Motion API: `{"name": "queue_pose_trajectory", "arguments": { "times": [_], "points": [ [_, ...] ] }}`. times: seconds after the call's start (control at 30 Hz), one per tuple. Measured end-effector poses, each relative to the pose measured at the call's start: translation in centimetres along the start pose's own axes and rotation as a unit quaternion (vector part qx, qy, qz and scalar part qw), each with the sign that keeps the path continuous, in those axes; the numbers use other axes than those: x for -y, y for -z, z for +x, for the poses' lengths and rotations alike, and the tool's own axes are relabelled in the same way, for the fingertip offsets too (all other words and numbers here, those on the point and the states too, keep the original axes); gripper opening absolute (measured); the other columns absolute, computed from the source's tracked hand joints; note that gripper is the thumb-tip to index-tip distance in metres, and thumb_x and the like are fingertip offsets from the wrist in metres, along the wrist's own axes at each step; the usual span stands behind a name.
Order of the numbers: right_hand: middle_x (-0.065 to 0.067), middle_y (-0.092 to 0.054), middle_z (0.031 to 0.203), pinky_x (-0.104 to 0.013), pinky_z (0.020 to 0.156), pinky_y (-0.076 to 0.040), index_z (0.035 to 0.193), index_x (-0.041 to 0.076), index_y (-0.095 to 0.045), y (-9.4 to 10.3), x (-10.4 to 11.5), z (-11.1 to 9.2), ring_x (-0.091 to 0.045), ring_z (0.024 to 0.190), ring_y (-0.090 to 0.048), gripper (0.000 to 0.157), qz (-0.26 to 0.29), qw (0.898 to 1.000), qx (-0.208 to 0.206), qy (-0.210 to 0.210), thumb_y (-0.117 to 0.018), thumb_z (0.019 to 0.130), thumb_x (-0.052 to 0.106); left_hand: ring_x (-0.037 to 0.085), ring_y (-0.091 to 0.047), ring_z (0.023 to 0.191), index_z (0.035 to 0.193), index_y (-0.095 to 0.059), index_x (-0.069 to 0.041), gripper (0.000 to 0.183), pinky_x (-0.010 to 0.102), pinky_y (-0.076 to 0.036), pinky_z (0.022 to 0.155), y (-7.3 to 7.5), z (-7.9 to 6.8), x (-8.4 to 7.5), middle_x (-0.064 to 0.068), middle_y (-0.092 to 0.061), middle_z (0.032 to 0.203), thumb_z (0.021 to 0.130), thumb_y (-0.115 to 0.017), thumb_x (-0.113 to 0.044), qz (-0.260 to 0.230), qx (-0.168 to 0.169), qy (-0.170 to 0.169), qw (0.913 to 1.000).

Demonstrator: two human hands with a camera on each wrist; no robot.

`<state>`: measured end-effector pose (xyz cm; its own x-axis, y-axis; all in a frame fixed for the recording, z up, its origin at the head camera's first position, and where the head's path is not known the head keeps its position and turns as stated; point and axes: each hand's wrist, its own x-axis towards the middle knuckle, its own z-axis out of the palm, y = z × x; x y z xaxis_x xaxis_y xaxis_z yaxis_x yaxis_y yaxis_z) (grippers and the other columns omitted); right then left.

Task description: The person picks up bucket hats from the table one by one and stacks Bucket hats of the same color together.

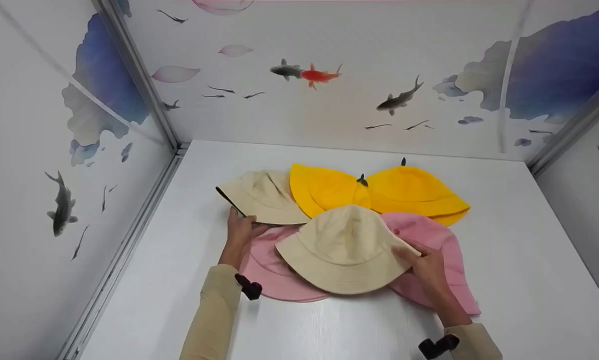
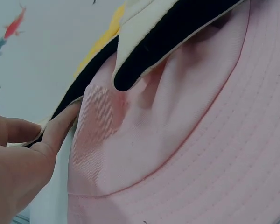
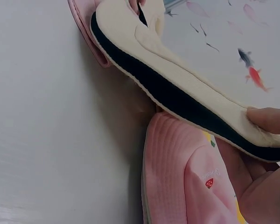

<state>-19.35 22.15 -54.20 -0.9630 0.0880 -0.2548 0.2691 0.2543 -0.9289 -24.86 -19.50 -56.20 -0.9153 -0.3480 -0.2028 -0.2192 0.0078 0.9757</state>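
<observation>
My left hand (image 1: 238, 235) pinches the brim of a beige bucket hat (image 1: 266, 195) at the left; its dark lining shows in the left wrist view. With my right hand (image 1: 428, 265) I hold a second beige bucket hat (image 1: 347, 250) by the right end of its brim, thumb on top and fingers beneath. This front hat overlaps two pink bucket hats, one at the left (image 1: 274, 265) and one at the right (image 1: 447, 245). A small strawberry mark (image 3: 209, 183) shows on the right pink hat in the right wrist view.
Two yellow hats, one at the left (image 1: 324, 187) and one at the right (image 1: 409, 187), lie behind the beige and pink ones, each with a dark leaf-like tip. All rest on a white table (image 1: 524, 250) between walls printed with fish (image 1: 319, 75).
</observation>
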Motion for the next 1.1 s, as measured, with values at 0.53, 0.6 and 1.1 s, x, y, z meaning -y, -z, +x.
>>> {"name": "queue_pose_trajectory", "arguments": {
  "times": [0.53,0.6,1.1],
  "points": [
    [-0.005,-0.071,0.118,-0.023,0.077,-0.058,0.138,0.011,-0.061,0.2,-0.2,0.1,-0.012,0.086,-0.068,0.059,-0.013,1.0,0.007,-0.003,-0.071,0.091,0.045,0.01,-0.066,0.069,0.153,-0.031,-0.009,0.059,0.023,-0.06,0.067,0.3,-1.7,-3.2,0.024,-0.055,0.126,0.098,-0.041,0.007,-0.222,-0.008,-0.004,0.9751],
    [-0.006,-0.071,0.119,-0.023,0.077,-0.058,0.138,0.011,-0.061,0.2,-0.3,0.1,-0.012,0.087,-0.067,0.06,-0.014,1.0,0.009,-0.003,-0.071,0.091,0.046,0.014,-0.07,0.08,0.154,-0.03,-0.01,0.06,0.029,-0.062,0.077,0.3,-1.8,-3.5,0.024,-0.052,0.133,0.097,-0.039,0.01,-0.266,-0.002,-0.005,0.9641],
    [-0.004,-0.067,0.13,-0.018,0.082,-0.055,0.139,0.013,-0.06,0.2,-0.2,0.4,-0.009,0.094,-0.065,0.056,-0.009,1.0,0.004,0.005,-0.063,0.096,0.048,0.018,-0.071,0.09,0.155,-0.028,-0.014,0.063,0.034,-0.061,0.085,0.6,-3.4,-5.5,0.017,-0.053,0.127,0.098,-0.04,0.01,-0.35,0.01,-0.041,0.936]
  ]
}}
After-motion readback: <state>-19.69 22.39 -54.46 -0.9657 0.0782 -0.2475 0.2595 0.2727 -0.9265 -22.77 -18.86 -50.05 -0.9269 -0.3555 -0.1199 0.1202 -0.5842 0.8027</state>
